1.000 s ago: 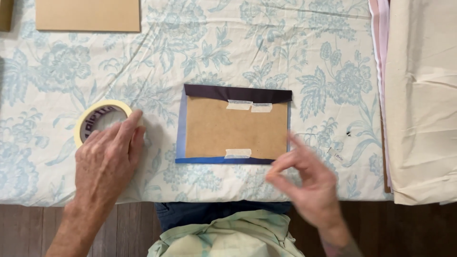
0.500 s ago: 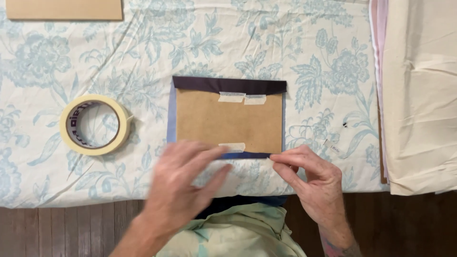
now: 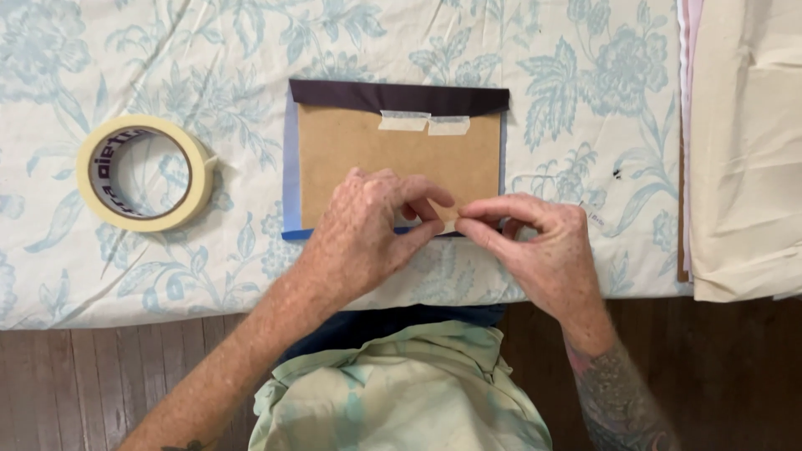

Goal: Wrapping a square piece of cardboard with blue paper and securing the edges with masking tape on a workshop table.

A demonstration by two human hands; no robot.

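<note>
A brown cardboard panel lies on dark fabric that is folded over its top edge and held by two short strips of masking tape. A blue fabric edge shows along its left side. My left hand and my right hand meet at the panel's bottom edge. Their fingertips pinch a small piece of masking tape there, and they hide most of that edge. A roll of masking tape lies flat to the left, apart from both hands.
A floral blue-and-white cloth covers the table. Folded cream fabric lies along the right side, with pink sheets' edges beside it. The table's front edge runs above a wooden floor.
My left hand left the tape roll and moved right to the panel's bottom edge. My right hand closed in to meet it over the tape piece.
</note>
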